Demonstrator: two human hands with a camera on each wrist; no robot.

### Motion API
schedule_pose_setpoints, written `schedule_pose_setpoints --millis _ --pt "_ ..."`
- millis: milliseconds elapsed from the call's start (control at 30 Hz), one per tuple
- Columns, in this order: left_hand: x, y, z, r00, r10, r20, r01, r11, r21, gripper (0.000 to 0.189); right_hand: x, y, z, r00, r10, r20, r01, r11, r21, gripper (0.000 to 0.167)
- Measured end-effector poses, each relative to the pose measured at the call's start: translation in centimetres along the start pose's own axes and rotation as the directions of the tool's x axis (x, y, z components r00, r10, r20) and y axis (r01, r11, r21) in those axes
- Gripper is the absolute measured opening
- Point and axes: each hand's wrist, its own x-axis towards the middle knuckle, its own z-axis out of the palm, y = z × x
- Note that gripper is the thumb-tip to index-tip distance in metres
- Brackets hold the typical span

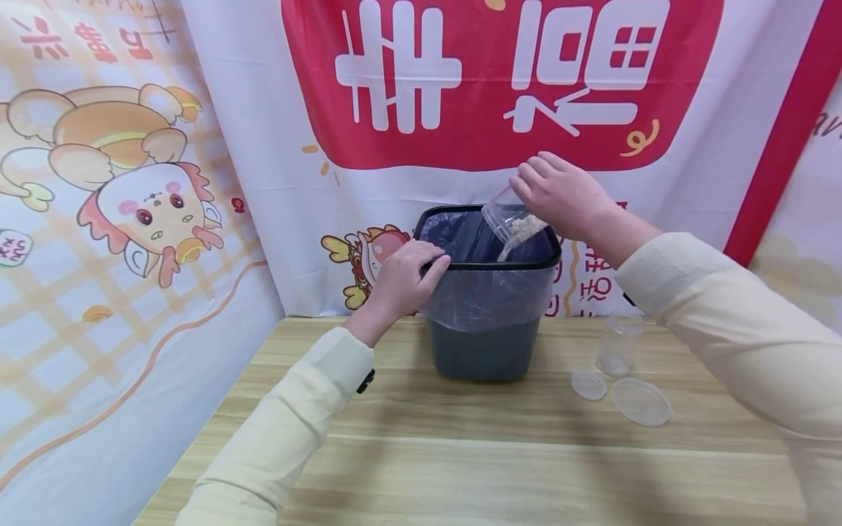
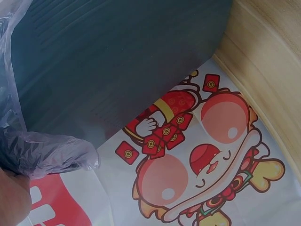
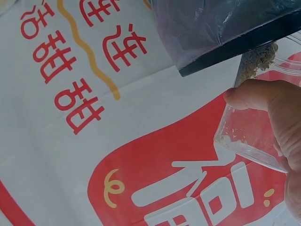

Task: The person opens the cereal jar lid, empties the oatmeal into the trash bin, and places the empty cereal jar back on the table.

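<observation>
A dark blue-grey trash bin (image 1: 483,351) stands on the table, lined with a clear plastic bag (image 1: 487,296) folded over its black rim. My left hand (image 1: 406,276) grips the bin's rim at the left side. My right hand (image 1: 562,191) holds a clear plastic jar (image 3: 251,122) above the bin's right part, mouth tilted down toward the inside. Pale crumbly bits (image 1: 524,228) lie along the jar's lower wall and spill from its mouth into the bin. A few crumbs cling near the jar's base in the right wrist view.
Right of the bin stands another clear jar (image 1: 618,347), upright. Beside it on the wooden table (image 1: 421,467) lie a small clear lid (image 1: 588,385) and a larger one (image 1: 641,402). A printed cloth (image 1: 250,109) hangs right behind the bin.
</observation>
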Motion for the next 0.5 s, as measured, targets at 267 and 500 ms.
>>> schedule_pose_setpoints --millis 267,500 --pt "-0.03 0.02 0.01 1.000 -0.004 -0.001 0.004 1.000 -0.005 0.036 0.38 -0.23 -0.38 0.999 -0.034 0.019 0.035 0.996 -0.076 0.085" --pt "0.04 0.08 -0.05 1.000 -0.008 0.001 0.008 1.000 -0.005 0.036 0.65 -0.46 -0.54 0.997 -0.073 0.030 0.077 0.987 -0.138 0.087"
